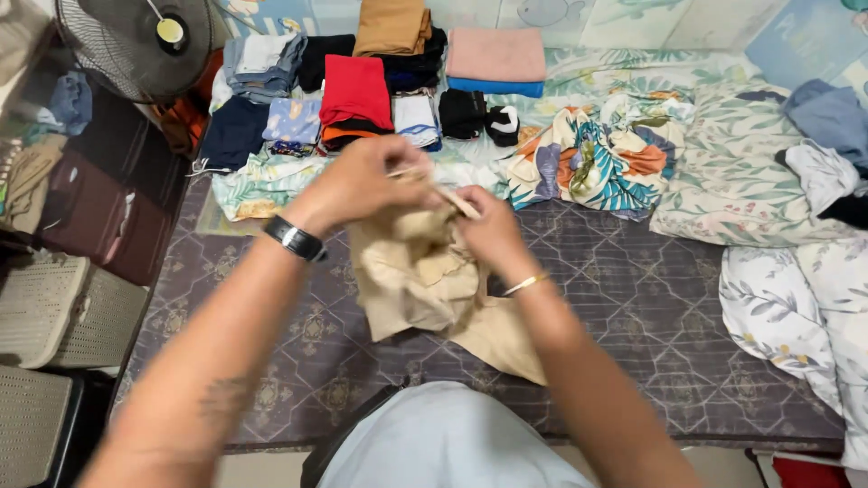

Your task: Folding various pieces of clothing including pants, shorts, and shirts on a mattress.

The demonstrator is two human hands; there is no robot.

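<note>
A crumpled beige garment [418, 280] lies in front of me on the dark patterned mattress [633, 316]. My left hand [362, 181], with a black watch at the wrist, grips the garment's top edge. My right hand [488, 226], with a thin gold bangle, pinches the same edge close beside it. Both hands hold the cloth raised a little off the mattress, while its lower part trails toward me.
Stacks of folded clothes [362, 90] line the far side. A colourful leaf-print cloth [597, 154] lies bunched behind the hands. Floral pillows [750, 172] and bedding [796, 307] fill the right. A fan [136, 41], dark bags [99, 212] and plastic baskets [54, 312] stand at the left.
</note>
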